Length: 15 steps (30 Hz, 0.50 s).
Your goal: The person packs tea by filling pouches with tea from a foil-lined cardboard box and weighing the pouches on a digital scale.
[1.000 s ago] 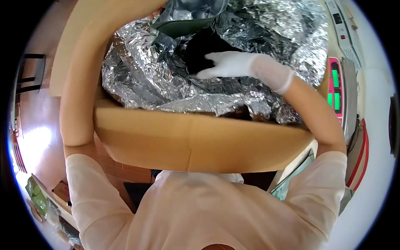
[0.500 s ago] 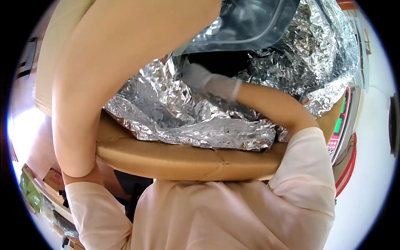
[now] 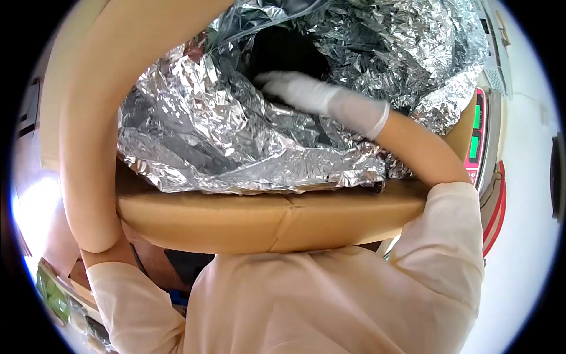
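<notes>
My right hand (image 3: 303,93), in a white glove, reaches over the dark opening (image 3: 289,53) of a crumpled silver foil liner (image 3: 218,135). Its fingers point left and look stretched out, though their tips are blurred; I make out nothing held in them. What lies inside the dark opening is too dark to tell. A sheet of clear plastic (image 3: 271,25) runs along the top of the opening. My left arm crosses the upper left, and its hand is beyond the top edge. The foil sits in a large cardboard box (image 3: 259,221), right in front of my body.
On the right stands a red-framed scale (image 3: 479,127) with green lit displays, a red cable (image 3: 494,227) beside it. A green bag (image 3: 52,295) and other packets lie at the lower left, above a brown floor. A white wall or surface fills the far right.
The right hand has shifted right and slightly up from the foil's inner edge. The left arm has moved up and left, and the clear plastic has drawn back upward, baring more dark opening.
</notes>
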Tool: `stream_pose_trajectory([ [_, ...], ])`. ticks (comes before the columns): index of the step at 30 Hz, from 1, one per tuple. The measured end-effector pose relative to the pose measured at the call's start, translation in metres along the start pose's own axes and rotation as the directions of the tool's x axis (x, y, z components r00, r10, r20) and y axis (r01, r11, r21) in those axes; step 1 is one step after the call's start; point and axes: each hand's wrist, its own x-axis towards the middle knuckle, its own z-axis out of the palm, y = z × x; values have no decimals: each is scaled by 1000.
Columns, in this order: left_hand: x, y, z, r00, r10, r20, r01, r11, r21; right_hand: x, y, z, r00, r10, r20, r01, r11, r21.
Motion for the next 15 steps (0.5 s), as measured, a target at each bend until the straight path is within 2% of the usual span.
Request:
stream_pose_trajectory([
  [1,2,1,0,990,-64,125,71,996,-50,3,12,-15,999,36,-20,-39,987,-153],
  [2,9,-13,14,993,10,122,-7,1000,-25,0,10,-31,985,167,49,-113,826,-552],
  [3,10,-17,22,992,48,120,-47,999,-13,-4,22,-33,958,285,38,-132,553,-823],
  [4,11,-20,29,989,86,118,-87,996,-1,-1,37,-32,893,430,130,-120,509,-852],
  [5,11,-19,32,986,47,160,-52,998,25,0,51,-31,841,479,250,-133,632,-764],
  [6,12,-17,33,983,26,180,-34,999,37,2,70,-24,840,481,251,-134,632,-764],
  [8,14,-11,36,971,-1,237,-12,999,53,8,118,1,741,581,335,-177,652,-738],
  [10,14,-7,41,950,-18,312,0,998,58,1,136,15,768,547,334,-125,639,-759],
  [11,12,-18,47,959,95,268,-112,993,48,0,140,22,794,512,328,-77,620,-781],
  [12,10,-18,49,958,91,271,-108,993,48,-4,132,20,793,510,333,-73,621,-780],
  [15,0,-11,45,959,232,164,-248,965,82,-16,66,-8,859,479,181,-177,610,-772],
])
